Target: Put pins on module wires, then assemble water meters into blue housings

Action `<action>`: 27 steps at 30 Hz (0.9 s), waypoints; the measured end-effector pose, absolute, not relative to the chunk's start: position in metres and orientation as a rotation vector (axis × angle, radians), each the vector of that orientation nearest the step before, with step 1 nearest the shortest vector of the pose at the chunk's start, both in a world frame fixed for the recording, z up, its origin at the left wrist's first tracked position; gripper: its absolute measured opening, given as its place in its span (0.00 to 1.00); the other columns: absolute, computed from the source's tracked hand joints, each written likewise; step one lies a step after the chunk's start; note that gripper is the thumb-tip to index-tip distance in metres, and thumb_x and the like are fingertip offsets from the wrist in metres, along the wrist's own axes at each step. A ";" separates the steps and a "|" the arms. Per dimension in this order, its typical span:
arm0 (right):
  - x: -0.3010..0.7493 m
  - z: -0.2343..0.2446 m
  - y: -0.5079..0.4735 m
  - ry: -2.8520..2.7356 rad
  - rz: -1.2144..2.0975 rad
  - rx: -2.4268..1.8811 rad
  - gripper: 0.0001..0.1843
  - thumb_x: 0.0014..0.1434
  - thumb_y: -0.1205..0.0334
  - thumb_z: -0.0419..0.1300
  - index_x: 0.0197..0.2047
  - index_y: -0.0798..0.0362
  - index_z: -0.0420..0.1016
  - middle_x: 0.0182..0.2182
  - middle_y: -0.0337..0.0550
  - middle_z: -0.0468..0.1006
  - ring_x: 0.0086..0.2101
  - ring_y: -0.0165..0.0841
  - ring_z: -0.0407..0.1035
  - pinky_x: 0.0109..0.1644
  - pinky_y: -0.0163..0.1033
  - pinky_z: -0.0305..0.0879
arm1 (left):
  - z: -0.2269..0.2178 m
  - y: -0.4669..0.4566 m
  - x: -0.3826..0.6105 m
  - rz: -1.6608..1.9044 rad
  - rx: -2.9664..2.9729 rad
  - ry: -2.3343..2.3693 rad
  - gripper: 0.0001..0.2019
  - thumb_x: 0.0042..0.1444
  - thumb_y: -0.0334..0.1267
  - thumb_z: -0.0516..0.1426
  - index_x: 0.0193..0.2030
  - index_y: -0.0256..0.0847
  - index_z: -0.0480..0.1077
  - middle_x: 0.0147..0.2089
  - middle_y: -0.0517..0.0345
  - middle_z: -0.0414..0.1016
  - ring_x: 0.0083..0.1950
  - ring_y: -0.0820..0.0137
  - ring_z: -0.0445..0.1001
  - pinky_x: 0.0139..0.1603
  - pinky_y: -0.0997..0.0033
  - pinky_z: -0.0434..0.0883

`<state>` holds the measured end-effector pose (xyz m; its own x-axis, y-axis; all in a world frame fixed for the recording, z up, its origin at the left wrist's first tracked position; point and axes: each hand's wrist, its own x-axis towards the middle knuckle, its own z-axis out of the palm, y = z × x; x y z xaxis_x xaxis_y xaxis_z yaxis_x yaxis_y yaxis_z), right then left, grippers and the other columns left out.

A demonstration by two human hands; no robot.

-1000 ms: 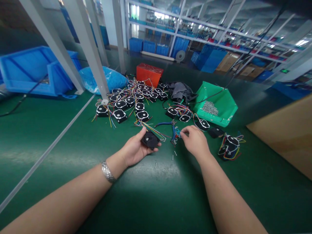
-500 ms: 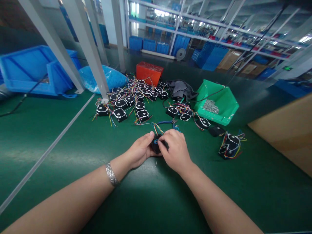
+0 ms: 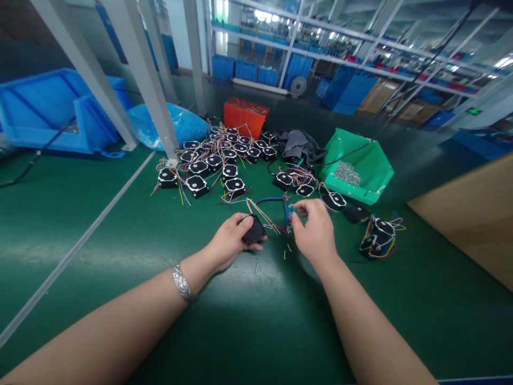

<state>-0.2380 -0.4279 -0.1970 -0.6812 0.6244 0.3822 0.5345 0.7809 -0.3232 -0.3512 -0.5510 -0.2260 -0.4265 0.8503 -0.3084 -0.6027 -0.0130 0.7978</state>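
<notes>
Green work surface (image 3: 224,326) ran beneath both your arms. Your left hand (image 3: 228,238) gripped the black housing (image 3: 255,231), thumb on its upper face and fingers underneath, to the left of the pliers (image 3: 287,209). Your right hand (image 3: 316,230) was at the small teal pieces (image 3: 292,209), thumb and forefinger curled close to them; whether they pinched one could not be told. Coloured wires (image 3: 262,215) trailed from the housing toward the pliers, so the main hazard, as judged, was a snag: turning the housing could hook a lead on a handle and drag the tool. The teal pieces lay just beside that handle, so a hurried grasp could scatter them. Loose metal pins (image 3: 256,267) lay near your hands and could roll if a wrist brushed them. Farther out, black-and-white units (image 3: 234,186) crowded together with tangled leads; lifting one could pull its neighbours. A black cable (image 3: 355,153) crossed the green bin (image 3: 377,176) of small metal parts (image 3: 347,173), obstructing a straight reach. Beyond the units stood a red box (image 3: 245,118); a grey post (image 3: 140,69) partly barred access toward the blue bin (image 3: 32,107).
</notes>
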 end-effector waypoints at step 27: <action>-0.236 -0.189 -0.433 -3.436 0.240 -0.781 0.05 0.48 0.66 0.58 0.31 0.53 0.73 0.29 0.43 0.75 0.32 0.35 0.69 0.30 0.34 0.57 | -0.226 -0.552 -0.364 1.784 0.251 0.992 0.09 0.48 0.31 0.57 0.37 0.34 0.66 0.33 0.51 0.72 0.34 0.68 0.72 0.31 0.67 0.72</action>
<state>-0.2365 -0.4333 -0.1893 -0.8307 0.3882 -0.3990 0.4400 0.8970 -0.0433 -0.3640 -0.5521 -0.2264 -0.4455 0.8532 -0.2713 -0.6808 -0.1260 0.7215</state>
